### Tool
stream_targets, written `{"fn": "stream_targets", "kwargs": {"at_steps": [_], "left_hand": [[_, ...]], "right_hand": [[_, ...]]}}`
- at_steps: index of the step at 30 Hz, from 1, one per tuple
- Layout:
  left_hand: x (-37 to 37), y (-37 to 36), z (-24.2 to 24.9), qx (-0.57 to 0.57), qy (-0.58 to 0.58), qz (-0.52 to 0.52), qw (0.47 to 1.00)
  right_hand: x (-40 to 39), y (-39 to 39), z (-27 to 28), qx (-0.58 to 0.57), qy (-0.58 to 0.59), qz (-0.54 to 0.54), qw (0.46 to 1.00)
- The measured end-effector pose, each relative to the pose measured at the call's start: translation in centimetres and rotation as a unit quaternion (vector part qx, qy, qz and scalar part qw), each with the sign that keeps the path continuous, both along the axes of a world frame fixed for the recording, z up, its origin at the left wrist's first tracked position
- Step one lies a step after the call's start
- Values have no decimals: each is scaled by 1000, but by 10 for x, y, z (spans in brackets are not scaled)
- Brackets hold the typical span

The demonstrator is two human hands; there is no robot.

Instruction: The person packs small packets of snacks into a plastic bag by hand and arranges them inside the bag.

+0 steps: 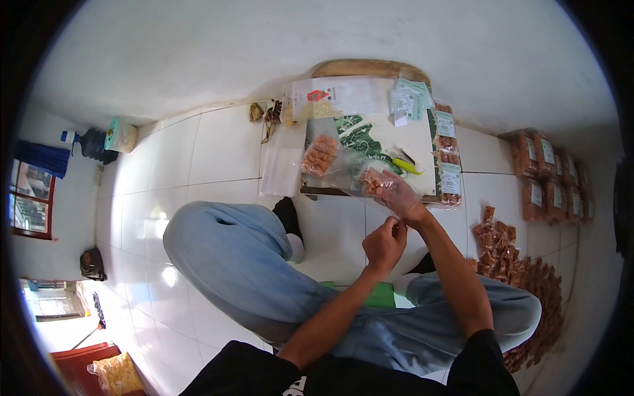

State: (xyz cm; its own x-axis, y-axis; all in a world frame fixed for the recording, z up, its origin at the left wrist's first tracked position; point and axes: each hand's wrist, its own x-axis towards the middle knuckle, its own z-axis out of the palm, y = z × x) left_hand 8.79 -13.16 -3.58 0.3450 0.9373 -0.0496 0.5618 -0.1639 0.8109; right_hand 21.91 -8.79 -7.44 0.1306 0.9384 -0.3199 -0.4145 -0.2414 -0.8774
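Note:
My right hand (400,197) reaches over the front edge of a low table and is closed around a clear plastic bag (372,181) of small reddish-brown snack pieces; the film partly covers the fingers. My left hand (384,247) is a fist just below, apparently pinching the bag's loose end by the right wrist. To the left lies a filled packet (321,156) of brown snacks. A yellow-green handled tool (407,165), perhaps a cutter, rests on the table right beyond my right hand.
The low table (422,135) holds printed labels (410,100), a large printed plastic sheet (337,98) and labelled packs (450,178). More labelled packs (549,175) stand by the right wall. Many small snack packets (498,247) lie on the floor at right, beside my knee.

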Motion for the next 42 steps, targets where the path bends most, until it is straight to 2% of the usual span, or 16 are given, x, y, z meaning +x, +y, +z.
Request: {"fn": "stream_targets", "kwargs": {"at_steps": [4, 6, 11, 13, 14, 16, 17, 19, 20, 22, 25, 28, 31, 33, 38, 42], "left_hand": [[-4, -9, 7, 12, -36, -53, 998], [-10, -12, 12, 7, -31, -100, 994], [-48, 46, 35, 48, 65, -305, 949], [-58, 99, 58, 109, 54, -183, 976], [-61, 129, 58, 129, 2, -128, 983], [-70, 184, 41, 224, 97, -73, 967], [-72, 200, 19, 229, 99, -72, 966], [-76, 218, -9, 88, 179, -98, 975], [-77, 218, -13, 10, 228, -126, 965], [-77, 213, -25, 58, 222, -119, 966], [-70, 221, -35, 95, 200, -117, 968], [-68, 239, -36, 95, 207, -156, 961], [-65, 247, -36, 113, 189, -191, 957], [-62, 249, -36, 95, 188, -192, 959], [-55, 255, -37, 102, 171, -213, 956], [-53, 256, -35, 83, 178, -214, 957]], "right_hand": [[-7, 7, 12, -29, 44, 19, 998], [-11, 9, 24, 1, -214, 83, 973], [-25, 18, 11, 41, -355, 58, 932], [-29, 16, 7, 52, -414, 65, 906], [-32, 18, -5, 126, -418, 14, 899], [-36, 21, -10, 203, -417, -38, 885], [-38, 22, -3, 207, -391, -29, 897], [-40, 21, 16, 214, -363, -22, 907], [-37, 23, 28, 192, -278, 22, 941], [-31, 26, 38, 168, -191, 60, 965], [-22, 29, 31, 103, -249, 131, 954], [-16, 29, 14, 181, -446, 112, 869], [-11, 35, 11, 170, -275, 143, 936], [-6, 36, 4, 224, -417, 151, 868], [1, 45, -43, 167, -501, 214, 822], [-5, 40, 6, 160, -551, 198, 795]]}}
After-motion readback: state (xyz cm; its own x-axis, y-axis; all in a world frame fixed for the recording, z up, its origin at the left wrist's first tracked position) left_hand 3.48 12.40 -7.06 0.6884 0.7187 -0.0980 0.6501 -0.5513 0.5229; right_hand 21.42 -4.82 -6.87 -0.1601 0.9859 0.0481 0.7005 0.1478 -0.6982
